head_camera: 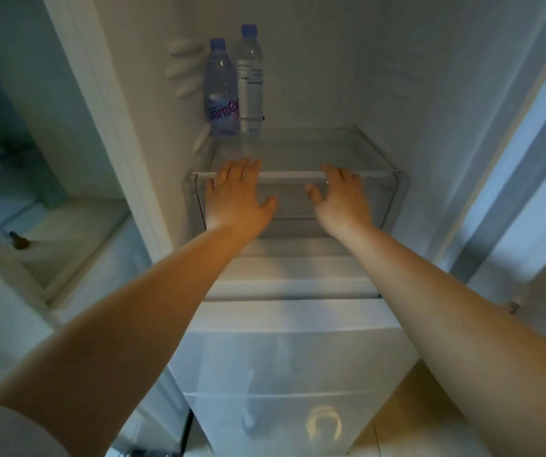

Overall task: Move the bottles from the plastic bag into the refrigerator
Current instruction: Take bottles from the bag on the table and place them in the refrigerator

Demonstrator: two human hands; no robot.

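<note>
Bottles stand already inside the refrigerator: two of them, upright and touching side by side, at the back left of the glass shelf. The left bottle has a blue cap and a purple label; the clear bottle beside it also has a blue cap, and its label is pale with small print that I cannot read. Both look full and closed.

Nearer to the camera, both arms reach into the compartment. The left hand lies flat with straight fingers over the white front edge of the shelf, and its grip is released, holding nothing. The right hand is also spread and released, its fingers resting at the same edge, well apart from the bottles.

Below the shelf sits a clear drawer, and the open door with its racks is on the left.

The plastic bag is not in view, so I cannot tell how many bottles are left in it. I judge that at least two are placed, and the empty hands are free to fetch more if any remain.
</note>
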